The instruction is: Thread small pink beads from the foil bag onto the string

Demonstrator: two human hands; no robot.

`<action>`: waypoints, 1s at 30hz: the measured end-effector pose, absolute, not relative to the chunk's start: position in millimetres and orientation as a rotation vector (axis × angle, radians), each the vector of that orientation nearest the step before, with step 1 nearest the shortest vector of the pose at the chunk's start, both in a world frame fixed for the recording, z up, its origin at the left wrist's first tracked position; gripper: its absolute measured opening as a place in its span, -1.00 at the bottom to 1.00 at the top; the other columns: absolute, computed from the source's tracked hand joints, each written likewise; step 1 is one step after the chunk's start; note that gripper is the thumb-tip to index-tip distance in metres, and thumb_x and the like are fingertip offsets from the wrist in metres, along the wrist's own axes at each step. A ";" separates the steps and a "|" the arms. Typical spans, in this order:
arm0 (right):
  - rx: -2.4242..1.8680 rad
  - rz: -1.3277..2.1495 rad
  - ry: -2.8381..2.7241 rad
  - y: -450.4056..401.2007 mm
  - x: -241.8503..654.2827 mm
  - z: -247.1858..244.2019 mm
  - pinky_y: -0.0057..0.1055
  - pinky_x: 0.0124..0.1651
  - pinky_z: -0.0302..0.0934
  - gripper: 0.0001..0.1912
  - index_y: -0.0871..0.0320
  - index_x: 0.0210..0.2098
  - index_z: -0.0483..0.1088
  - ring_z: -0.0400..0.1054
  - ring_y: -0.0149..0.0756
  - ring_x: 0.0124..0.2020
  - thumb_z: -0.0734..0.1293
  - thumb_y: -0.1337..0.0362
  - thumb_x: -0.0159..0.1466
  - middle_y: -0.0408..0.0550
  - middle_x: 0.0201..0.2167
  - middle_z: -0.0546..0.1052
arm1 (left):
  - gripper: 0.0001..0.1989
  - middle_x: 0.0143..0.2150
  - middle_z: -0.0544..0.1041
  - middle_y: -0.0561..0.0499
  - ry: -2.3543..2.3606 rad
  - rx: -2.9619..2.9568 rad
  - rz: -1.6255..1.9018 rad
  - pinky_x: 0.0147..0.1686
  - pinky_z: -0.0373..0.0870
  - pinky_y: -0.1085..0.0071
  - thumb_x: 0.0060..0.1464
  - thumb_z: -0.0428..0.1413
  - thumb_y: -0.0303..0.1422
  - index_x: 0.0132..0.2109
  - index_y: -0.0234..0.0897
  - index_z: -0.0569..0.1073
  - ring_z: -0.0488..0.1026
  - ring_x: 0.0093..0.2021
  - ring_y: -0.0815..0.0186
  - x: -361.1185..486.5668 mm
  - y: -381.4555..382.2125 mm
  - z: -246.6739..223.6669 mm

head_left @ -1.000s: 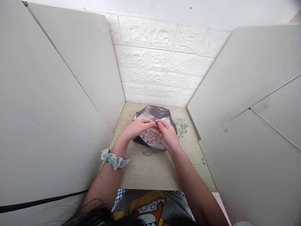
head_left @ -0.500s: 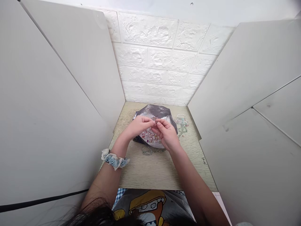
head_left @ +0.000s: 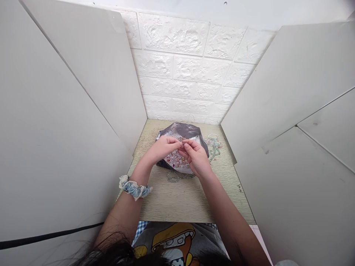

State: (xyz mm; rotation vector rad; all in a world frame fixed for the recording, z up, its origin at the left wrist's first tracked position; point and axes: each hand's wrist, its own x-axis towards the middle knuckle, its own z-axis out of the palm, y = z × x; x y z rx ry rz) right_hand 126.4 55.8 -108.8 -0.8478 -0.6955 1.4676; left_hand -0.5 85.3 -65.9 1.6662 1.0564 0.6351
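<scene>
Beads (head_left: 176, 160), mostly pink and white, lie in the silver-lined bag (head_left: 188, 130) at the middle of the far half of the table (head_left: 177, 207). Both hands are above it, tips almost meeting. The left hand (head_left: 165, 147) comes in from the left, thumb and forefinger drawn together in a pinch; the right hand (head_left: 197, 157) pinches likewise, its other fingers loosely curled. Whatever sits between the 2 pinches is too small and too covered by the fingers to make out.

A loose grip would be the likeliest trouble: a tiny piece could slip out and be lost among the beads below. The bag's soft sides slump, so a knock from either wrist could tip it and spill beads. Strands (head_left: 215, 147) lie to its right and a loop (head_left: 173, 177) just at its near side; a forearm dragging there might snag or tangle them. Small bits (head_left: 239, 188) near the table's right edge could be brushed off by the right forearm.
</scene>
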 end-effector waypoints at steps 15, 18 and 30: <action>-1.034 1.267 -0.934 55.9 130.1 -113.0 -0.39 -0.25 0.26 -0.80 0.17 -0.43 0.42 0.31 -0.44 -0.44 0.34 0.19 -0.04 -0.15 -0.51 0.44 | -0.63 -0.59 0.27 0.08 1.043 1.712 0.609 -0.59 -0.01 0.54 -0.08 -0.03 -0.14 -0.40 -0.38 0.47 0.05 -0.59 0.50 -3.0 87.2 -70.7; -1.115 1.148 -1.022 55.0 132.1 -111.9 -0.43 -0.38 0.21 -0.80 0.17 -0.46 0.41 0.25 -0.46 -0.52 0.34 0.17 -0.04 -0.16 -0.56 0.41 | -0.66 -0.64 0.17 0.11 1.050 1.687 0.624 -0.63 -0.06 0.55 -0.08 -0.01 -0.15 -0.48 -0.39 0.42 0.01 -0.62 0.51 -2.1 86.2 -70.1; -1.162 0.782 -1.297 53.2 136.1 -112.1 -0.47 -0.38 0.07 -0.86 0.13 -0.53 0.33 0.18 -0.44 -0.48 0.26 0.20 0.06 -0.17 -0.55 0.34 | -0.67 -0.66 0.00 0.16 1.077 1.606 0.572 -0.69 -0.17 0.55 -0.09 -0.01 -0.13 -0.54 -0.34 0.26 -0.08 -0.67 0.54 -0.5 83.4 -66.1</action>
